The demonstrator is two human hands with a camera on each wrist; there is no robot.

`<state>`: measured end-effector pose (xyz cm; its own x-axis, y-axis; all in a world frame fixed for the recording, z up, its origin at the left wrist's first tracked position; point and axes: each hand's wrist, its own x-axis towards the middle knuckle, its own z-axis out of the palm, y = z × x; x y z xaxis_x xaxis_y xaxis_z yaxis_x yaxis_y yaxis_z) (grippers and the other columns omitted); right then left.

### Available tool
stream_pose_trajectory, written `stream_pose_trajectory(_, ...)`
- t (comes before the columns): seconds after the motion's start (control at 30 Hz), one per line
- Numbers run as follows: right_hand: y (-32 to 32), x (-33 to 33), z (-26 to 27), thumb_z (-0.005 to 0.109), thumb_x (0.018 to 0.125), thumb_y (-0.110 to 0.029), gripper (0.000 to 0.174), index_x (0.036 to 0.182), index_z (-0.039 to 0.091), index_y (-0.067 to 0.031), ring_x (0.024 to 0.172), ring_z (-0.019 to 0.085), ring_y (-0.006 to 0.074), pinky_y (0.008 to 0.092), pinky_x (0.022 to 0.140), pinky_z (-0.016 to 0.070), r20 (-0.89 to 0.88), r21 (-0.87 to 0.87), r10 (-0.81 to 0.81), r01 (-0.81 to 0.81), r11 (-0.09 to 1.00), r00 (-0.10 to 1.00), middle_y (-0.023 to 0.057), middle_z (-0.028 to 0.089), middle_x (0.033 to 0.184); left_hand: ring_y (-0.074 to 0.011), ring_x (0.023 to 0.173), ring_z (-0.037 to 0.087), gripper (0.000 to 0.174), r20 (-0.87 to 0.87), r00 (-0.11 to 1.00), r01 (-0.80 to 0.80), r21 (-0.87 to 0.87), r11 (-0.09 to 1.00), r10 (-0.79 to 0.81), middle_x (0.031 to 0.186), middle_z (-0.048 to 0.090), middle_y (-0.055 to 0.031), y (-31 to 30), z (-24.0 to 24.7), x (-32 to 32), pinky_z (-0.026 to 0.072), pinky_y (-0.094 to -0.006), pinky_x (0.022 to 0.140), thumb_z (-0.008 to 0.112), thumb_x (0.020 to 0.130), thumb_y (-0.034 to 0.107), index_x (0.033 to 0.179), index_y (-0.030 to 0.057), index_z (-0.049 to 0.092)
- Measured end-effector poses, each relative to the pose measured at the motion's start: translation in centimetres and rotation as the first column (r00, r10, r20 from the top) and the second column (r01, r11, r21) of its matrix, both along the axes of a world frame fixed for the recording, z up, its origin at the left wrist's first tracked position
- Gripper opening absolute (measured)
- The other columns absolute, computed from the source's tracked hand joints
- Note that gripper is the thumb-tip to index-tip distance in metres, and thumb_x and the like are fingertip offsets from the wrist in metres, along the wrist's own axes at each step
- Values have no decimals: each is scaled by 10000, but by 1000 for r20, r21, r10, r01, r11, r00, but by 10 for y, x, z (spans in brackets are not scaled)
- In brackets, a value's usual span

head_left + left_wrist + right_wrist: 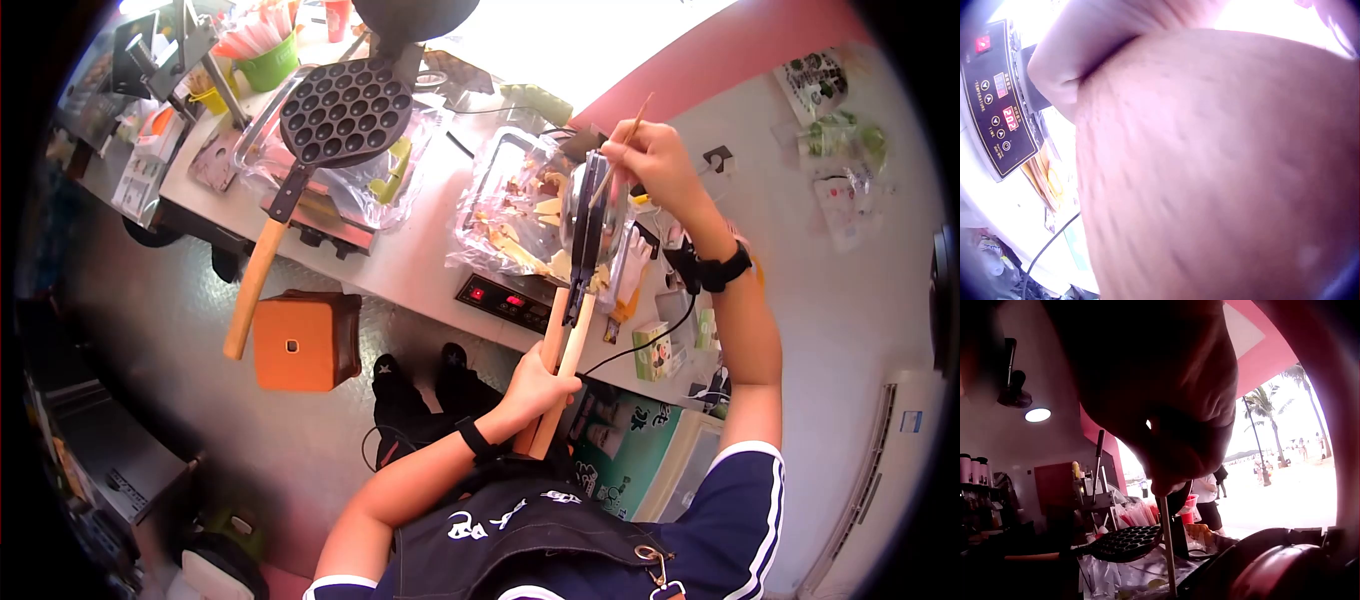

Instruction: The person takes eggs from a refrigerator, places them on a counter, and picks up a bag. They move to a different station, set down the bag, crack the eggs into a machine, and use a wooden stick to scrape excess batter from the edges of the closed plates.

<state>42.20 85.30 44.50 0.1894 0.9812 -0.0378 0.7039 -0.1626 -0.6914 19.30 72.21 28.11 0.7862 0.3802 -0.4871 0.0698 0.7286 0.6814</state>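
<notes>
Two wooden handles of a dark hinged iron are gripped by the left hand, close to the apron. The iron stands on edge, its plates nearly together. At its far end the right hand pinches a thin wooden stick, which points down along the plates. In the right wrist view the stick hangs from the fingertips of the right hand. The left wrist view is mostly filled by the left hand and wrist; the handles are hidden there.
A second iron with round hollows lies open at the left, its wooden handle past the counter edge. A plastic-lined tray holds food scraps. A control panel is on the counter front. An orange stool stands below.
</notes>
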Motion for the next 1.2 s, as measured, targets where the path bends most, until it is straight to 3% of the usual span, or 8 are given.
stream_pose_trajectory(0.23, 33, 58, 4, 607, 920, -128, 160, 778, 630, -59, 524, 508, 36, 176, 474, 365, -110, 125, -218, 231, 965, 970, -7, 585, 613, -160, 567, 619, 433, 20, 1000, -13, 7, 1000, 12, 782, 581, -76, 2, 3, -1, 516, -294, 514, 705, 711, 8, 1062, -26, 453)
stream_pose_trajectory(0.37, 23, 54, -1, 622, 911, -115, 138, 803, 654, -35, 521, 541, 48, 188, 471, 393, -188, -13, -131, 131, 991, 973, 2, 618, 629, -159, 567, 619, 434, -3, 1000, 10, -2, 1000, -10, 783, 578, -76, 1, 4, -3, 516, -294, 514, 703, 712, 9, 1065, -24, 452)
stream_pose_trajectory(0.5, 38, 98, -12, 621, 916, -129, 132, 827, 660, -39, 516, 539, 55, 187, 470, 383, -151, 145, -235, 257, 955, 960, 13, 624, 639, -161, 570, 622, 437, 25, 1000, 2, 0, 1000, -2, 781, 584, -80, 2, 0, 0, 518, -299, 516, 700, 714, 9, 1072, -21, 450)
stream_pose_trajectory(0.6, 33, 83, -23, 622, 917, -126, 141, 813, 646, -33, 510, 537, 60, 200, 460, 385, -402, -35, -129, 126, 991, 907, 24, 627, 638, -163, 573, 624, 444, -8, 1000, 0, 21, 1000, 0, 781, 592, -84, 2, 2, 0, 524, -296, 525, 707, 709, 4, 1073, -22, 455)
stream_pose_trajectory(0.77, 49, 104, -30, 611, 925, -132, 153, 801, 633, -45, 522, 510, 45, 176, 478, 355, -170, 124, -286, 309, 943, 943, 7, 605, 626, -162, 575, 623, 439, -2, 1000, 17, 29, 999, -17, 776, 589, -83, 3, 3, 0, 524, -300, 528, 709, 707, 8, 1065, -22, 457)
stream_pose_trajectory(0.97, 23, 25, 1, 596, 928, -131, 153, 803, 629, -49, 510, 493, 33, 179, 456, 333, -225, -139, 39, -71, 988, 974, -4, 590, 621, -158, 579, 621, 431, -15, 1000, 18, 18, 1000, -17, 776, 587, -81, 3, 4, 0, 517, -293, 526, 712, 705, 6, 1052, -24, 458)
stream_pose_trajectory(1.1, 30, 42, 12, 611, 920, -123, 135, 810, 629, -47, 503, 494, 26, 180, 453, 341, -216, 41, -28, 38, 998, 976, -11, 584, 614, -156, 581, 621, 433, 3, 1000, 11, -1, 1000, -11, 771, 585, -79, 5, 5, 0, 517, -291, 526, 711, 703, 8, 1051, -24, 457)
stream_pose_trajectory(1.2, 20, 19, -5, 618, 922, -128, 160, 796, 624, -29, 487, 495, 43, 183, 454, 352, -188, -262, 80, -128, 956, 979, 1, 586, 608, -155, 579, 619, 426, -1, 1000, -10, 31, 999, 10, 768, 583, -77, 3, 4, 2, 516, -293, 521, 710, 703, 5, 1043, -22, 454)
